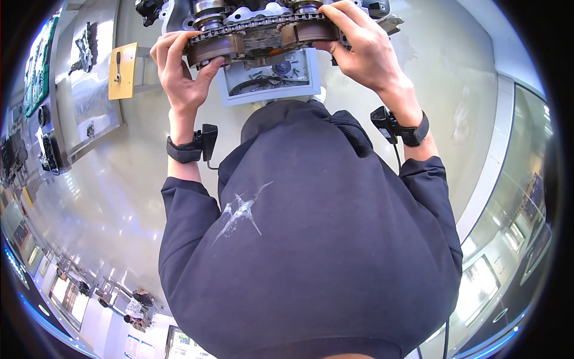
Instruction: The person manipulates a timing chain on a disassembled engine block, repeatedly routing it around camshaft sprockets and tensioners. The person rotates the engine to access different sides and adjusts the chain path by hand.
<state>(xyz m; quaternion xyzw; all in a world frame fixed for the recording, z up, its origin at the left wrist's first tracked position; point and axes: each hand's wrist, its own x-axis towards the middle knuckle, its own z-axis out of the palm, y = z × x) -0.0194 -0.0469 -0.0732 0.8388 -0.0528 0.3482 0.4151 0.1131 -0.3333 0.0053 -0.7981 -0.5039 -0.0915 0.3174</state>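
Note:
At the top edge of the view stands part of an engine (257, 13), cut off by the frame. Two round camshaft sprockets sit side by side on its near face, and a dark metal timing chain (254, 25) runs across both. My left hand (185, 75) wraps the left sprocket (216, 49), fingers over its upper edge and thumb beneath. Around the right end of the right sprocket (311, 33) my right hand (368, 57) is closed the same way, fingertips near the chain and thumb below. Both wrists wear black straps with small devices.
Below the engine is a light grey framed tray (269, 97) with metal parts inside. To the left, a yellow board (122, 87) bears a dark-handled tool (118, 66). Farther left, a metal bench (89, 119) holds a dark part (84, 48) and a green rack (42, 66).

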